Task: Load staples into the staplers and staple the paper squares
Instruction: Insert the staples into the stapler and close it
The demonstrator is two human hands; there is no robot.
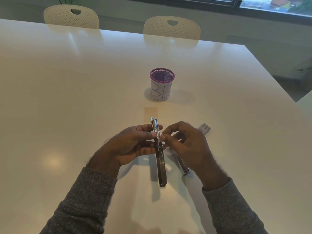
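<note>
Glossy and white, the long table [84, 98] is filling the head view, with two perforated cream chairs [171, 27] tucked in at its far edge under a dark window. Near the middle a purple mesh pen cup wrapped in a hand-lettered white paper label [161, 85] is standing upright, well apart from the hands. Just nearer, a pale tan paper square [150, 114] is lying flat, seemingly waiting its turn to be stapled.

Above the table, the left hand [135, 144] is gripping a long chrome stapler swung fully open [159, 152], thumb on top and fingers curled beneath its middle. It is being held lengthwise away from the body, probably so the staple channel is facing up and within reach. The right hand [187, 144] is coming in from the side, wrist bent, thumb and forefinger pinching at the stapler's upper rail; whether a strip of staples is between them is too small to tell. I judge loading to be under way and stapling not yet begun.

Under the right hand a second silvery stapler [183, 167] is lying on the table, partly hidden. Beyond the right knuckles a small grey staple box with a barcode [204, 128] is resting, near enough for refills. Grey knit sleeves [81, 200] are covering both forearms.
</note>
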